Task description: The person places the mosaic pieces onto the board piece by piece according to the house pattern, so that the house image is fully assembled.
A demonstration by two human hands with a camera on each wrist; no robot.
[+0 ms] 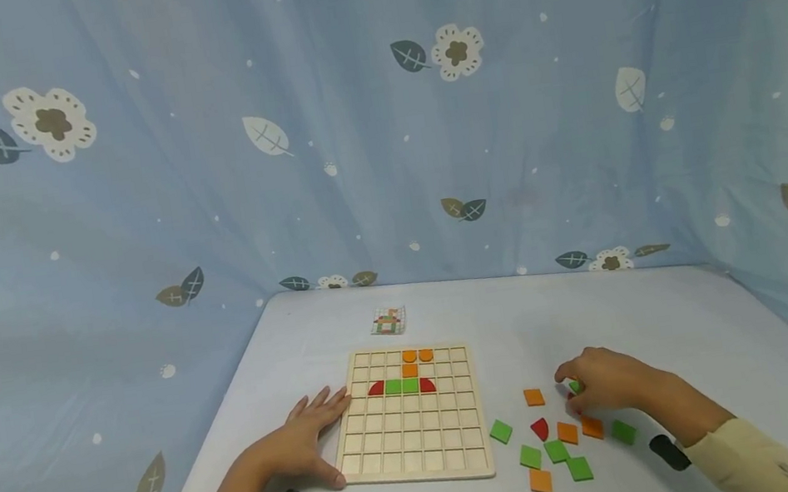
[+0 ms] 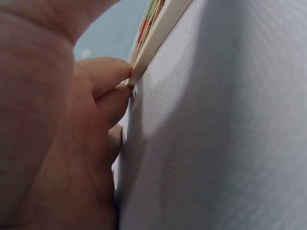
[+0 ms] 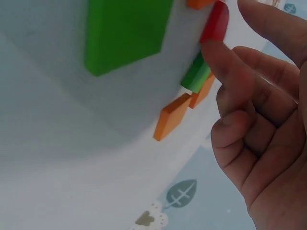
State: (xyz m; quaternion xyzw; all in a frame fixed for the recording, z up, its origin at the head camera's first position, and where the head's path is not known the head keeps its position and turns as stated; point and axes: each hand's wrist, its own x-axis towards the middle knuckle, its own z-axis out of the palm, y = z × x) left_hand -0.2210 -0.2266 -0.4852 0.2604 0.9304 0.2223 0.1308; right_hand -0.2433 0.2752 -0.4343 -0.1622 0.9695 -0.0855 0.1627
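My left hand [image 1: 298, 443] lies spread along the left side of a square wooden grid board [image 1: 421, 435], fingertips and thumb at its edge. In the left wrist view, bent fingers [image 2: 112, 76] meet the board's pale rim [image 2: 160, 36]. The board bears orange pieces at the top, then two green squares [image 1: 402, 386] between two red quarter-rounds. My right hand [image 1: 609, 379] is over the loose tiles at right. In the right wrist view, its index fingertip is at a red piece [image 3: 216, 21] beside a green one [image 3: 195, 74]; the thumb stands apart, other fingers bent.
Loose green squares [image 1: 530, 456], orange squares [image 1: 541, 482] and a red quarter-round [image 1: 539, 429] lie between the board and my right hand. A small pattern card [image 1: 388, 321] lies behind the board. Blue printed cloth [image 1: 381, 155] hangs around the white table [image 1: 508, 305].
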